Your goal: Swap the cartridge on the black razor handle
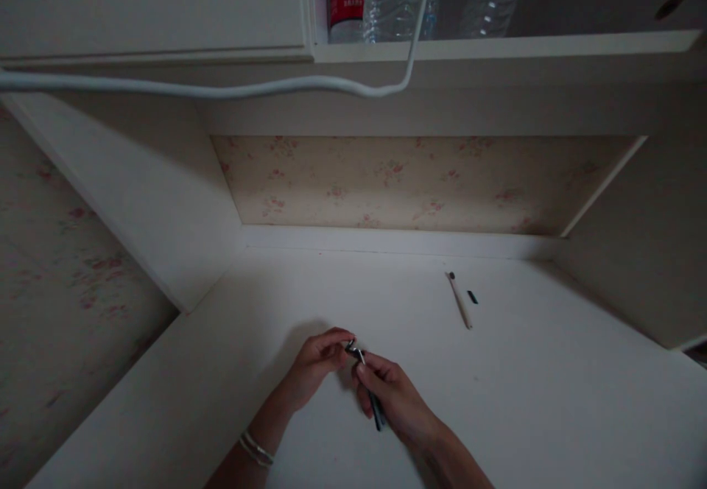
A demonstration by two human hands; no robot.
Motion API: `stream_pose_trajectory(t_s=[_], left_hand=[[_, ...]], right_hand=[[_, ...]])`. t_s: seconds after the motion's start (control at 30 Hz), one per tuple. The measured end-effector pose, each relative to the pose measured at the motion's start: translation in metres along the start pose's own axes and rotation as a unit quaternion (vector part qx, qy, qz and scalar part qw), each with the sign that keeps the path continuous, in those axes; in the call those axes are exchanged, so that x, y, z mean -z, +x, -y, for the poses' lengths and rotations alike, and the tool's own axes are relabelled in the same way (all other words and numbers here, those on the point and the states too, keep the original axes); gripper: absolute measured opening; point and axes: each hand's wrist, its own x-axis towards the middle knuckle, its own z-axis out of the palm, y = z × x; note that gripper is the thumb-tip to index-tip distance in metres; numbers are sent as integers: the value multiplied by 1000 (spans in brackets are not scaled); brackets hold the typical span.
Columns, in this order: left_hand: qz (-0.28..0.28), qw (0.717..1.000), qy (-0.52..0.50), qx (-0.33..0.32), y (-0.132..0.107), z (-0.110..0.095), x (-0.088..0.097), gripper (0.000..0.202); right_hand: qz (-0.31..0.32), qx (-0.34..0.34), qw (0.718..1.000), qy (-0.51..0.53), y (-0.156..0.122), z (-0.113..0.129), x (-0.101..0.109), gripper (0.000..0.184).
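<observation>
Over the white desktop, both hands meet at a slim tool with a dark handle (pixel 375 409) and a shiny metal neck; it looks like a razor, though the dim light hides the details. My right hand (pixel 395 393) is closed round the handle, whose lower end sticks out below the fingers. With thumb and forefinger, my left hand (pixel 314 364) pinches the small dark head (pixel 352 347) at the tool's upper end. Farther back on the right lie a toothbrush (pixel 460 302) with a pale handle and dark bristles, and a small dark strip (pixel 472 297) beside it.
White side panels (pixel 149 180) and a floral-papered back wall (pixel 387 183) enclose the desktop (pixel 497 400). Overhead, a shelf (pixel 524 46) holds several plastic bottles (pixel 392 3), one with a red label. A white cable (pixel 248 91) hangs across the front of it.
</observation>
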Motion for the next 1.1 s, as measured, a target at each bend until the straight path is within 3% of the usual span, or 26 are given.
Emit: stream_pose_trajectory(t_s=[0.1,0.2,0.33,0.53,0.7,0.83,0.93,1.0,1.03,1.1], left_hand=[[6,999,25,19,0,-5,-6,40],[27,998,54,27,1,-15,-14,28],[0,996,94,-8,1,-22,-18,20],[-28,989,133,-52,2,-15,-13,17],[-71,975,189,-93,5,-11,-14,18],[-83,973,202,-80,7,-5,-17,22],[-63,974,215,-22,7,6,-20,33],[-66,972,223,14,7,15,-21,43],[-71,972,223,23,8,18,-21,45],[-77,972,219,29,8,24,-20,44]], right_hand=[[-8,3,999,30,1,-1,-1,36],[-12,-3,998,69,2,-1,-2,38],[-5,-11,996,87,1,-2,-3,39],[-28,-47,993,103,2,-11,-4,40],[-80,-56,995,31,5,-17,-4,47],[-67,4,990,-125,5,-12,2,37],[-68,37,964,-255,4,0,18,33],[-108,10,932,-346,7,12,39,36],[-133,-21,907,-399,9,18,52,38],[-205,-87,815,-535,17,31,83,39]])
